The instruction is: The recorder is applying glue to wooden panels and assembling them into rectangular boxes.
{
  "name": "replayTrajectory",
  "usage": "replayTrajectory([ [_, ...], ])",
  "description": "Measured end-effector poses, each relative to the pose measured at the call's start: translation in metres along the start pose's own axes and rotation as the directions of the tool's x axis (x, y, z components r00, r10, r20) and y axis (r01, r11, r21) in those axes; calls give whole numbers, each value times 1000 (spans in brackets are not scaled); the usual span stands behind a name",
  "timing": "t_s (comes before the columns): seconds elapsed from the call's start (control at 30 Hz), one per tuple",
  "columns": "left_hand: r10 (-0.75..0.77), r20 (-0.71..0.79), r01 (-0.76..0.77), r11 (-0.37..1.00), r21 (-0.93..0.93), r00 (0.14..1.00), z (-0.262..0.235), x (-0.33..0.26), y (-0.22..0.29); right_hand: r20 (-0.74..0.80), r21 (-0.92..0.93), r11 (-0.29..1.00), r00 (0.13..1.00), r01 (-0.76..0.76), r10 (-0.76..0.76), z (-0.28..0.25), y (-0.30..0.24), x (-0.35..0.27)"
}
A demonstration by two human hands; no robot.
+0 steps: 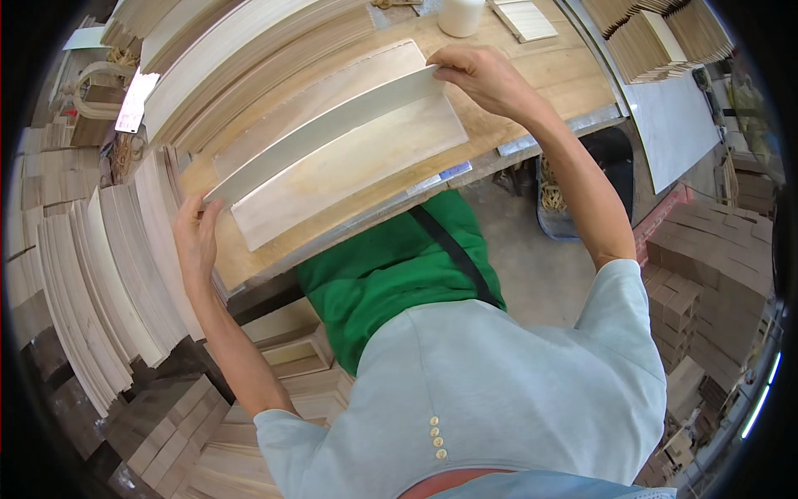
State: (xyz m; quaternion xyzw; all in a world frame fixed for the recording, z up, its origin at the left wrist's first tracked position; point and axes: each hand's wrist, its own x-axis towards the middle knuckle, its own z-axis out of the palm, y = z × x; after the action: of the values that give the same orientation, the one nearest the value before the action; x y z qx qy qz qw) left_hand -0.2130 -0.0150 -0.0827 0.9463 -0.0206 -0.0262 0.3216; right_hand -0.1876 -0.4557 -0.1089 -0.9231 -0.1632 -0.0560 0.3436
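Closest to the lens is the person's pale blue shirt (pixel 499 391), with a green apron (pixel 391 274) below it toward the workbench (pixel 573 75). Both bare arms reach out to a long thin wooden slat (pixel 332 125), held on edge, slightly tilted, above two similar slats lying flat on the bench. The left hand (pixel 195 237) has its fingers closed on the slat's near-left end; the right hand (pixel 482 75) pinches the far-right end between thumb and fingers. Judging by how things lie, the work seems midway: two flat slats (pixel 349 162) are already laid side by side on the bench, the third is lifted off the surface and not yet set down, and plenty of stock remains. Stacks of thin slats (pixel 108 274) fan out just left of the bench, more pile up at its far left edge (pixel 241 58), and a white cylindrical container (pixel 460 15) stands at the far rim
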Motion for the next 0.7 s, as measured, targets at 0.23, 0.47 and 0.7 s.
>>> replayTrajectory([
  [0.23, 20, -34, -18, 999, 48, 999, -1, 1, -24, 17, 0, 1000, 1000, -11, 11, 17, -2, 10],
  [0.47, 158, 41, -161, 983, 85, 987, 9, 14, -16, 25, 9, 996, 996, -85, 85, 0, 11, -2],
  [0.7, 540, 65, -533, 793, 295, 839, 27, 14, 43, 79, 60, 996, 995, -69, 65, 14, 3, 7],
])
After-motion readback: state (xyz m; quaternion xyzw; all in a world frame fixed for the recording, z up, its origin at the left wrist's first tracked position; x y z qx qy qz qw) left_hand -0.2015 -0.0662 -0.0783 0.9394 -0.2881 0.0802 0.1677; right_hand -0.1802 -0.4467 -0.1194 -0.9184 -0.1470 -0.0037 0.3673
